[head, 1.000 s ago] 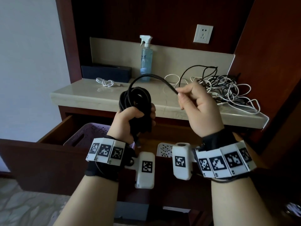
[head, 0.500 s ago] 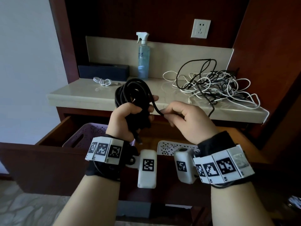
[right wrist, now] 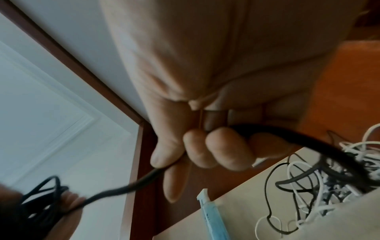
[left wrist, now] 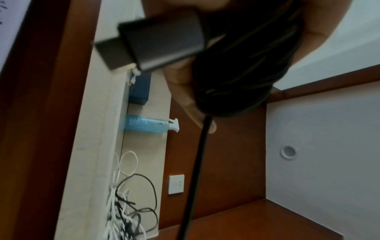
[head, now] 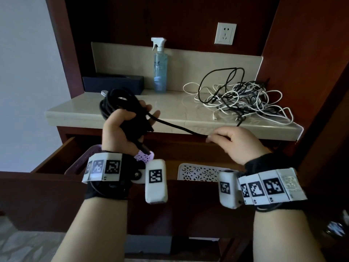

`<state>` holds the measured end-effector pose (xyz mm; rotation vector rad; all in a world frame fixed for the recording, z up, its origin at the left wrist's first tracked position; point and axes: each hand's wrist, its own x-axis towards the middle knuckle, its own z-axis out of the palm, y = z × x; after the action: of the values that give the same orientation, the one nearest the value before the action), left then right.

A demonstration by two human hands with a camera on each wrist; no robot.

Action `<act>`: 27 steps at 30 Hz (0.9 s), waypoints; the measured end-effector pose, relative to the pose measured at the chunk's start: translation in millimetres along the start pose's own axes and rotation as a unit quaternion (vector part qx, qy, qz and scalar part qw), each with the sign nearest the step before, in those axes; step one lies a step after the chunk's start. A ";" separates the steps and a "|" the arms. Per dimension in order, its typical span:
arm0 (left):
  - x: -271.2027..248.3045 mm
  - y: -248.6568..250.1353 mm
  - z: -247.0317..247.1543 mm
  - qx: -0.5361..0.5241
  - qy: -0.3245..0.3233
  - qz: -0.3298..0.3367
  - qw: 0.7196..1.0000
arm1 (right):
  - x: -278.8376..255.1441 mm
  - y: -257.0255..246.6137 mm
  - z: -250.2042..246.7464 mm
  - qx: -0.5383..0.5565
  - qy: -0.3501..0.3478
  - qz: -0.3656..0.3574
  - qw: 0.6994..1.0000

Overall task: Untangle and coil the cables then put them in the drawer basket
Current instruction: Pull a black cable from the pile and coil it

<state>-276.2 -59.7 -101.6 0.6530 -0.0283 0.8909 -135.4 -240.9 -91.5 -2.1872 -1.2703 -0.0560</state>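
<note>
1. Dark wood alcove with a pale stone surface (head: 117, 112); open drawer (head: 37, 186) below it, wall socket (head: 225, 33) above.
2. Drawer holds a lilac basket (head: 85, 157) and a white perforated basket (head: 196, 173), both partly hidden by the wrists.
3. Tangled pile of white and black cables (head: 243, 101) lies on the right of the surface, not yet sorted.
4. Spray bottle (head: 160, 67) and dark box (head: 113, 84) stand at the back; not part of the task.
5. Black cable coil (head: 120, 108) is held up in front of the surface edge, above the drawer; left hand (head: 120, 133) is clenched around the bundle, plug end (left wrist: 160, 43) hanging below the palm.
6. Right hand (head: 232, 142) pinches the free black strand (head: 179, 127), which runs fairly taut from the coil; thumb and fingertips (right wrist: 224, 146) closed on it.
7. Handling, by judgement: cable looks light, flexible, a bit springy, so loops may pop open; best gripped across all loops at one point, with the tail guided close to the coil.
</note>
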 end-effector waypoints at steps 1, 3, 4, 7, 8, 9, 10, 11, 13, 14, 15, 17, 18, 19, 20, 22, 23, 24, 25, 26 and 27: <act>2.5 1.3 -2.9 0.011 0.019 0.008 1.000 | -1.0 3.4 -2.8 0.003 0.010 0.005 1.000; 6.2 -0.5 -7.5 0.068 0.049 0.024 0.996 | -1.3 5.2 -5.8 0.001 0.030 0.002 1.000; 6.9 -2.9 -7.8 0.108 0.053 0.025 0.992 | -1.2 4.2 -5.7 -0.004 0.038 -0.004 0.999; 8.1 -7.6 -5.9 0.223 0.047 0.025 0.973 | -1.9 -0.4 -5.0 -0.007 0.056 -0.046 0.997; 8.6 -8.0 -4.8 0.244 0.045 0.023 0.968 | -2.4 -2.0 -5.9 0.001 0.062 -0.063 0.996; 9.2 -7.9 -3.5 0.262 0.045 0.022 0.964 | -2.6 -4.0 -7.4 0.010 0.067 -0.079 0.995; 9.9 -8.2 -2.7 0.280 0.042 0.019 0.959 | -2.5 -6.5 -9.3 0.016 0.074 -0.095 0.993; 9.8 -8.8 -1.2 0.301 0.032 0.014 0.953 | -2.1 -9.9 -11.3 0.020 0.082 -0.111 0.990; 8.5 -11.5 -0.2 0.351 -0.004 -0.002 0.936 | 0.2 -18.7 -16.1 0.027 0.105 -0.143 0.984; 7.7 -13.2 0.5 0.376 -0.027 -0.011 0.926 | 1.8 -23.8 -19.1 0.031 0.118 -0.161 0.979; 5.6 -13.5 0.4 0.393 -0.046 -0.021 0.918 | 5.2 -29.2 -20.8 0.035 0.127 -0.177 0.975; 1.7 -14.2 2.1 0.412 -0.087 -0.035 0.906 | 12.3 -38.9 -24.3 0.051 0.143 -0.197 0.968; 1.6 -15.1 2.4 0.424 -0.115 -0.031 0.898 | 16.1 -42.9 -25.5 0.060 0.148 -0.204 0.966; 0.8 -15.9 4.1 0.439 -0.144 -0.022 0.887 | 20.0 -46.3 -26.2 0.065 0.151 -0.210 0.964; 0.5 -16.6 5.8 0.451 -0.163 -0.014 0.877 | 23.3 -49.4 -26.7 0.069 0.151 -0.214 0.963; -0.6 -17.1 10.0 0.474 -0.186 -0.009 0.861 | 28.9 -54.2 -26.7 0.071 0.138 -0.217 0.964; -2.4 -16.4 12.8 0.487 -0.193 -0.013 0.852 | 30.9 -56.2 -26.3 0.066 0.130 -0.217 0.965; -3.5 -15.9 14.6 0.501 -0.193 -0.022 0.843 | 32.5 -58.3 -25.9 0.059 0.124 -0.215 0.967; -5.4 -15.0 17.6 0.520 -0.187 -0.032 0.833 | 34.3 -59.9 -25.1 0.054 0.120 -0.213 0.968; -5.8 -14.9 19.0 0.542 -0.177 -0.040 0.821 | 35.6 -61.6 -24.3 0.054 0.116 -0.211 0.969; -6.0 -15.2 20.1 0.564 -0.170 -0.044 0.807 | 37.2 -62.8 -23.3 0.056 0.113 -0.209 0.970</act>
<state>-264.1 -81.7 -94.9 1.9173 0.2305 0.6185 -159.8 -201.4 -30.5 -1.7307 -1.5364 -0.3802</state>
